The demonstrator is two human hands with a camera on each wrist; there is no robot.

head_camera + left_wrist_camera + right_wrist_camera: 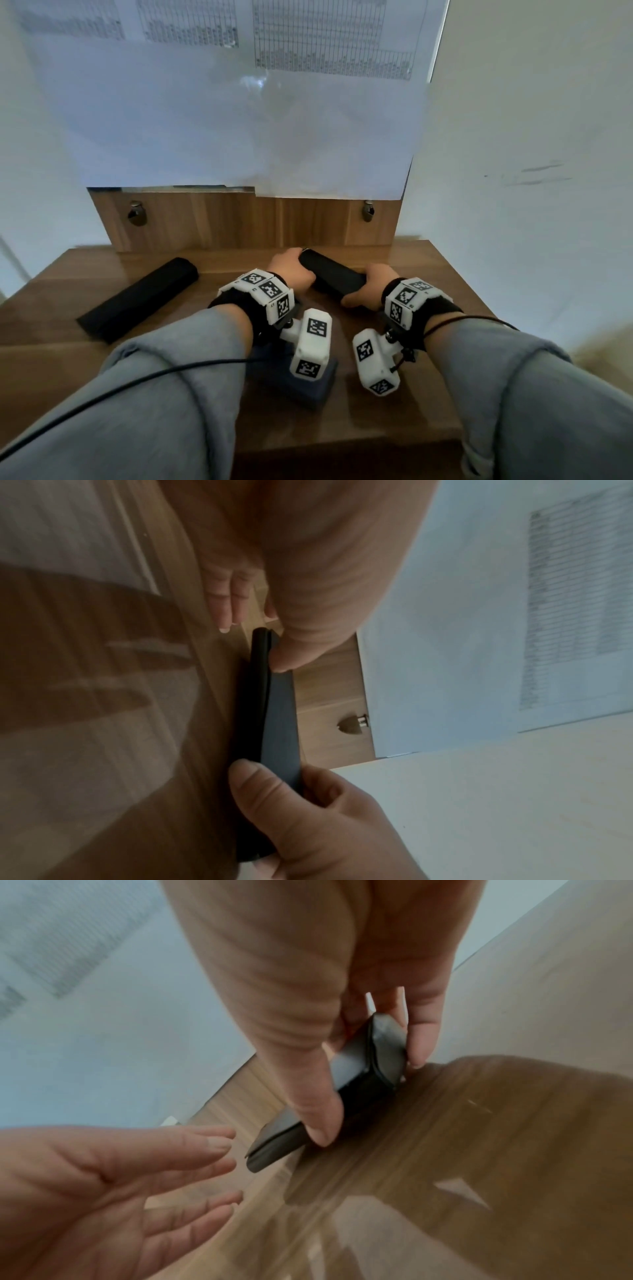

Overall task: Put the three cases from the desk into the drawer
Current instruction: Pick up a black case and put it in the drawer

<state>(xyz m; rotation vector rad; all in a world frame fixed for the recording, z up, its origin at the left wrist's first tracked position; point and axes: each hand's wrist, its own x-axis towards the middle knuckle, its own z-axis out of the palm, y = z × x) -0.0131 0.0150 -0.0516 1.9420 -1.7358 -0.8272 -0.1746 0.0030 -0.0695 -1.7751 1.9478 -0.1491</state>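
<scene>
Now gripping a black case (330, 274) at the back of the wooden counter (394, 404), near the middle. Right hand (371, 286) pinching the near end, thumb (318, 1123) on one long face and fingers (418, 1037) down the other. Left hand (291, 270) at the far end, loosely spread: fingers (222, 601) straight and apart, thumb against the case's tip in the left wrist view. From the right wrist camera, left palm (103, 1191) open toward that end, fingertips just beside it. Hard to tell whether resting on the wood or lifted a little.

Lying slantwise on the counter's left side, well apart from both hands: a long black case (137, 299). Closer to the front edge, partly hidden under the left wrist's camera block: a dark blue-grey case (308, 387).

Behind the counter, a wooden back panel (239, 219) with two metal pegs (137, 212), one toward each side. Above it, printed sheets (239, 120) hanging down the wall. Grey sleeves (171, 394) on both forearms.
</scene>
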